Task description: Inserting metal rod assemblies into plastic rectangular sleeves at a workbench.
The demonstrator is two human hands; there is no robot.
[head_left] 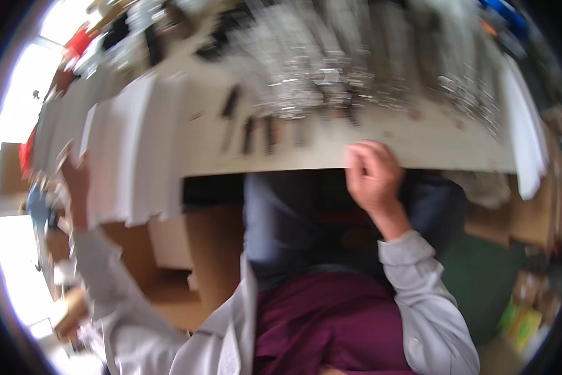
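Note:
My left hand (76,178) is raised at the far left, its fingers apart and blurred. It is beside tall white flat pieces, like cartons or folded card (134,144), that stand at the table's left end. Whether it touches them I cannot tell. My right hand (374,177) is at the table's front edge, fingers curled into a loose fist, with nothing showing in them. Beyond it on the white table (318,147) lie several small dark slim tools or parts (248,134), smeared by motion. A large heap of clear plastic-wrapped pieces with shiny metal ends (312,81) lies behind them.
More shiny wrapped pieces (471,100) lie at the right, near a white sheet (524,131) hanging over the table's right edge. An open cardboard box (215,250) stands under the table on the left. A green surface (490,281) is at my right side.

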